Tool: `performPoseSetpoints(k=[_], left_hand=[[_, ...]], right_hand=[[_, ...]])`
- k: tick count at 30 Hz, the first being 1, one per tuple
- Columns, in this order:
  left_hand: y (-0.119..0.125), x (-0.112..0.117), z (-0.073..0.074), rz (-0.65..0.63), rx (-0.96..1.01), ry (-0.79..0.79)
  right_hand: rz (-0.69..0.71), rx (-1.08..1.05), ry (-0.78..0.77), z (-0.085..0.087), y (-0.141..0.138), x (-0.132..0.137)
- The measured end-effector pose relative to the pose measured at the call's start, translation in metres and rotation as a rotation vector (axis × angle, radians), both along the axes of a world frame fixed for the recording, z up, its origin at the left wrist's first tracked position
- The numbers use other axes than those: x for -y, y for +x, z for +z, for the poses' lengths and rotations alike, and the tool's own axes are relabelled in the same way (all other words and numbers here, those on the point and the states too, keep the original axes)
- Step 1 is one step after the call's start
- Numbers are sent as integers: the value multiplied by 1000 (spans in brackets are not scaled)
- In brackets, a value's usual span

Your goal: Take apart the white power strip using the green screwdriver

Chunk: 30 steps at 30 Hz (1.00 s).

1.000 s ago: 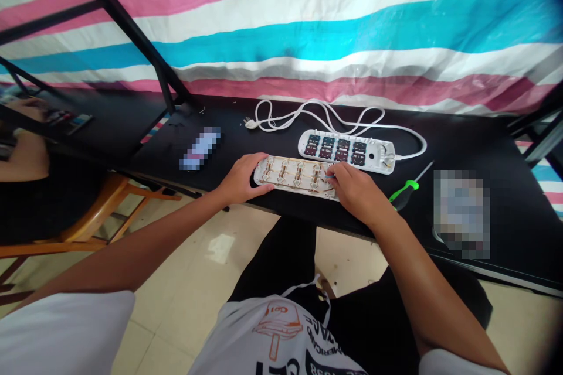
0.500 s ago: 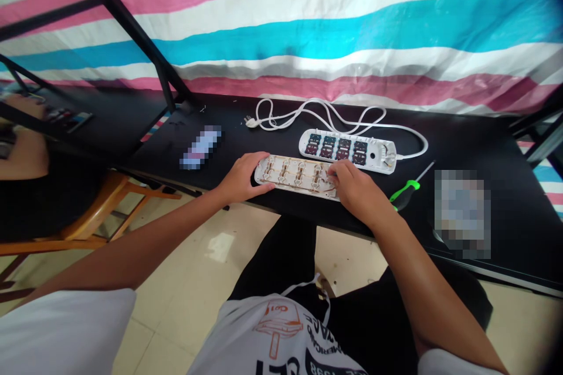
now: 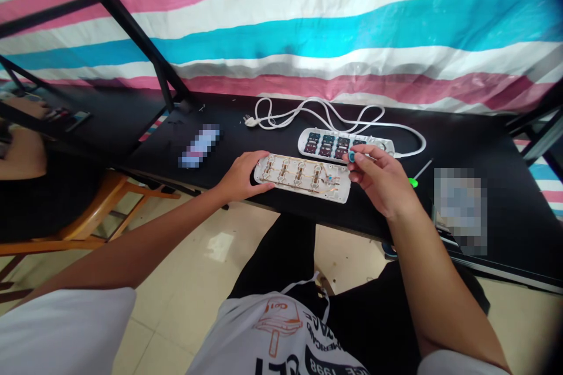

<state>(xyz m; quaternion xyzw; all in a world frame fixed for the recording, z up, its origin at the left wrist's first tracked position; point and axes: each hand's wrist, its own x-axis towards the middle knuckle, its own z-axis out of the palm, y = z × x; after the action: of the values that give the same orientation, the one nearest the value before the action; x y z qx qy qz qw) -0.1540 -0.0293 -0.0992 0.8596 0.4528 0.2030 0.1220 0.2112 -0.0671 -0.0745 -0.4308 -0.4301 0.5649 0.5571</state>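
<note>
My left hand grips the left end of an opened power strip half, thumb along the near edge and fingers at the far edge. Brass contact strips run along its inside, and loose wires show at its right end. Just above that end, my right hand pinches a small round blue part, perhaps a switch button. Behind lies the other power strip half with green and dark red socket inserts; my right hand covers some of it. A screwdriver with a green handle is partly hidden by that hand.
A white cord with a plug loops across the back of the black table. Blurred-out objects lie at left and right. A black metal frame rises at left; another person's arm is beyond it.
My right hand has lifted away from the strip half's right end, up and to the right, and a blue part now shows in its fingers. My left hand keeps its grip.
</note>
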Motion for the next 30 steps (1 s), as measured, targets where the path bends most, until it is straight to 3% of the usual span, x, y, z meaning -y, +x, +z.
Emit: performPoseSetpoints(k=[3,10,23,30], left_hand=[[0,0,0,0,-8,3],[-1,0,0,-2,-17,12],[-1,-2,-1,-8,-25,20],[-3,-1,0,6,-32,1]], right_hand=[[71,-276,-112,11,5,1],[146,-439,-114,16,9,1],[81,-462,-137,17,8,0],[-55,-324,-102,10,6,-2]])
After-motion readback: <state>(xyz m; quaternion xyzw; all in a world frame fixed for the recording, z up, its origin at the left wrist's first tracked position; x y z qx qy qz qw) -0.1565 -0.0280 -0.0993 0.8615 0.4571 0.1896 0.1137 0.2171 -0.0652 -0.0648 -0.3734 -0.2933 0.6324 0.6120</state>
